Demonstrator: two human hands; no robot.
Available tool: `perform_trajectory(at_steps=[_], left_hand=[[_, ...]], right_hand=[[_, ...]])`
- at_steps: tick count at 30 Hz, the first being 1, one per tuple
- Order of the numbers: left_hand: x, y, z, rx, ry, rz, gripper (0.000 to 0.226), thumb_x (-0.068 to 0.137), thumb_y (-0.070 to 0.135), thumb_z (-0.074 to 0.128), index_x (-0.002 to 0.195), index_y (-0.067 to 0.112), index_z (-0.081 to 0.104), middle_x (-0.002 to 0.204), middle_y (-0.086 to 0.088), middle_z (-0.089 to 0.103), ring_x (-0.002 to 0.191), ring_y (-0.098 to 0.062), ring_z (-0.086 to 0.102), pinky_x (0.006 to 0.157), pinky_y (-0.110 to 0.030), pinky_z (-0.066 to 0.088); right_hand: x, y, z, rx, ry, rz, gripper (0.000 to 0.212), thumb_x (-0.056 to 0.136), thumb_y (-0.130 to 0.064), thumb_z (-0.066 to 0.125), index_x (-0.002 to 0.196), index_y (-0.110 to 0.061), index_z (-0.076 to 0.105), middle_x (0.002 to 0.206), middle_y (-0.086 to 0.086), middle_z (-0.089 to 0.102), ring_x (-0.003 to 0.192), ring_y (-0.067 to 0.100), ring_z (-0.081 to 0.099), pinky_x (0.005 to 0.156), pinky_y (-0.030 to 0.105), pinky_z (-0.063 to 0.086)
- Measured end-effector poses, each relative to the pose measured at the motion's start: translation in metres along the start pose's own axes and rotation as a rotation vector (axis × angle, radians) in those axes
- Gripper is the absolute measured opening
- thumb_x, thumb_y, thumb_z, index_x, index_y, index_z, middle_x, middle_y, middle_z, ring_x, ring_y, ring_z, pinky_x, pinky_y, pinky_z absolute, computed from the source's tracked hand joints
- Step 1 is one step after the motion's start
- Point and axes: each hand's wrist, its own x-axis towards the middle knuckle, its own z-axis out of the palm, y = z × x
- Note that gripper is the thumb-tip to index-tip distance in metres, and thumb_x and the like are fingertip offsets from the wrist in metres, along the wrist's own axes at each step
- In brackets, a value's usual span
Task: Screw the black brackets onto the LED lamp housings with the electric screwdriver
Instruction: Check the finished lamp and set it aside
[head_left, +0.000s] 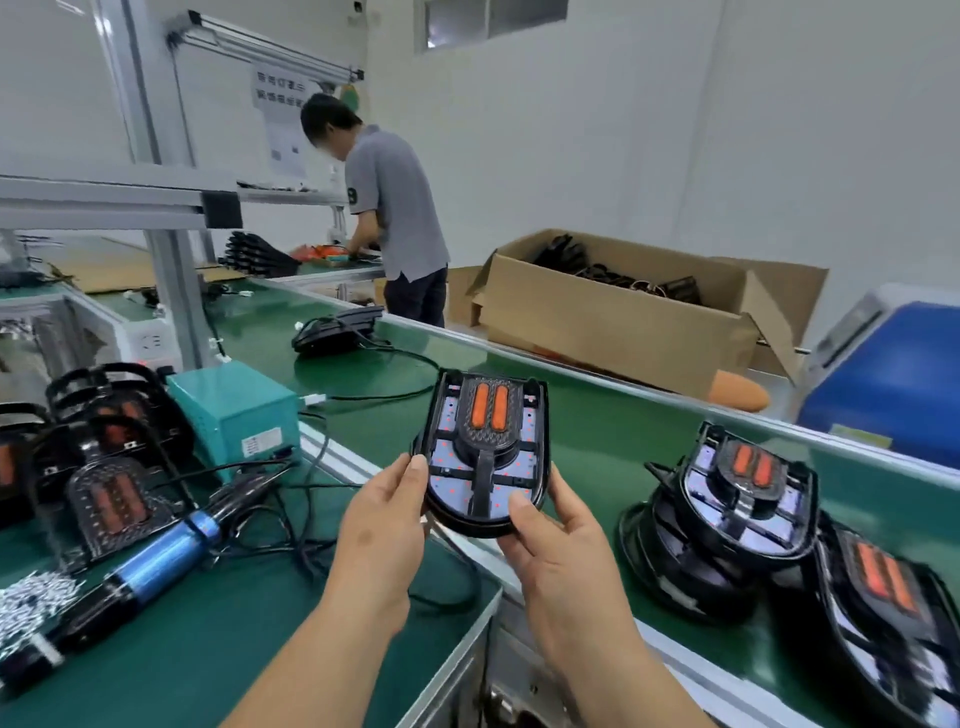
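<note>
I hold one LED lamp housing (485, 452) up in the air between the bench and the conveyor, its black bracket and orange strips facing me. My left hand (384, 525) grips its lower left edge, thumb on the front. The lower right edge is pinched by my right hand (556, 556). The blue electric screwdriver (150, 564) lies on the green bench at the left, held by neither hand. Loose black brackets (111, 501) lie behind it, and a heap of silver screws (31, 605) sits at the bench's left edge.
A stack of lamp housings (743, 499) rests on the green conveyor belt (597, 431) at right. A teal power box (236, 408) and tangled cables (291, 514) sit on the bench. Behind stand a cardboard box (623, 317) and a person at another bench (395, 208).
</note>
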Motion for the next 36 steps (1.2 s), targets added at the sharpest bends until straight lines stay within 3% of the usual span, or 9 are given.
perform_trajectory(at_steps=[3, 6, 9, 13, 21, 25, 28, 32, 36], left_hand=[[0.012, -0.014, 0.033, -0.002, -0.138, -0.066, 0.024, 0.102, 0.021, 0.052, 0.098, 0.026, 0.074, 0.092, 0.012, 0.077, 0.079, 0.0, 0.07, 0.072, -0.024, 0.048], [0.02, -0.03, 0.059, 0.021, -0.305, -0.058, 0.053, 0.102, 0.006, 0.044, 0.082, 0.04, 0.08, 0.093, 0.01, 0.078, 0.086, 0.0, 0.072, 0.072, -0.016, 0.052], [0.028, -0.043, 0.074, 0.061, -0.332, -0.087, 0.058, 0.103, 0.003, 0.039, 0.085, 0.042, 0.079, 0.099, 0.007, 0.078, 0.095, -0.004, 0.071, 0.081, -0.021, 0.051], [0.042, -0.053, 0.085, 0.141, -0.322, -0.099, 0.044, 0.103, 0.003, 0.038, 0.099, 0.025, 0.076, 0.105, 0.003, 0.077, 0.11, -0.017, 0.067, 0.098, -0.033, 0.049], [0.06, -0.058, 0.102, 0.198, -0.336, -0.166, 0.047, 0.104, 0.003, 0.035, 0.086, 0.024, 0.073, 0.085, 0.009, 0.078, 0.089, -0.011, 0.068, 0.075, -0.026, 0.05], [0.066, -0.061, 0.104, 0.284, -0.392, -0.175, 0.046, 0.104, 0.005, 0.031, 0.096, 0.022, 0.072, 0.095, 0.004, 0.078, 0.096, -0.016, 0.068, 0.09, -0.032, 0.053], [0.069, -0.064, 0.102, 0.367, -0.411, -0.166, 0.043, 0.105, 0.008, 0.029, 0.103, 0.023, 0.07, 0.109, -0.004, 0.075, 0.109, -0.024, 0.066, 0.105, -0.041, 0.047], [0.07, -0.067, 0.103, 0.359, -0.373, -0.185, 0.038, 0.106, 0.014, 0.034, 0.133, 0.021, 0.06, 0.134, -0.006, 0.063, 0.128, -0.025, 0.056, 0.113, -0.044, 0.04], [0.068, -0.067, 0.102, 0.255, -0.294, -0.221, 0.042, 0.105, 0.021, 0.041, 0.146, 0.018, 0.049, 0.146, -0.003, 0.052, 0.134, -0.021, 0.049, 0.116, -0.041, 0.036]], right_hand=[[0.004, -0.007, -0.021, 0.036, 0.13, -0.011, 0.042, 0.097, 0.004, 0.052, 0.136, -0.011, 0.056, 0.113, 0.013, 0.074, 0.104, 0.026, 0.071, 0.088, 0.03, 0.058], [0.011, -0.009, -0.036, 0.03, 0.246, -0.008, 0.039, 0.097, 0.003, 0.052, 0.132, -0.013, 0.061, 0.113, 0.01, 0.074, 0.106, 0.025, 0.07, 0.087, 0.03, 0.056], [0.019, -0.008, -0.044, 0.068, 0.329, 0.008, 0.04, 0.096, 0.007, 0.051, 0.127, -0.014, 0.064, 0.112, 0.01, 0.074, 0.11, 0.028, 0.068, 0.091, 0.032, 0.054], [0.028, -0.005, -0.048, 0.127, 0.404, 0.018, 0.036, 0.097, 0.009, 0.049, 0.122, -0.011, 0.065, 0.107, 0.009, 0.076, 0.091, 0.018, 0.073, 0.076, 0.025, 0.056], [0.039, -0.004, -0.057, 0.074, 0.46, 0.101, 0.04, 0.101, -0.002, 0.05, 0.133, -0.025, 0.058, 0.124, 0.005, 0.069, 0.114, 0.023, 0.065, 0.075, 0.027, 0.055], [0.037, -0.004, -0.061, 0.027, 0.445, 0.149, 0.05, 0.1, 0.001, 0.049, 0.139, -0.031, 0.051, 0.128, 0.002, 0.066, 0.114, 0.023, 0.065, 0.071, 0.025, 0.056], [0.035, -0.003, -0.061, -0.031, 0.431, 0.202, 0.058, 0.099, 0.006, 0.046, 0.144, -0.031, 0.043, 0.121, 0.012, 0.066, 0.095, 0.025, 0.067, 0.062, 0.024, 0.057], [0.027, -0.004, -0.054, -0.033, 0.394, 0.263, 0.077, 0.091, 0.016, 0.047, 0.151, -0.028, 0.029, 0.11, 0.027, 0.065, 0.079, 0.03, 0.066, 0.055, 0.024, 0.058], [0.017, -0.003, -0.042, -0.071, 0.435, 0.186, 0.081, 0.088, 0.014, 0.053, 0.149, -0.034, 0.028, 0.101, 0.019, 0.072, 0.066, 0.023, 0.072, 0.052, 0.022, 0.055]])
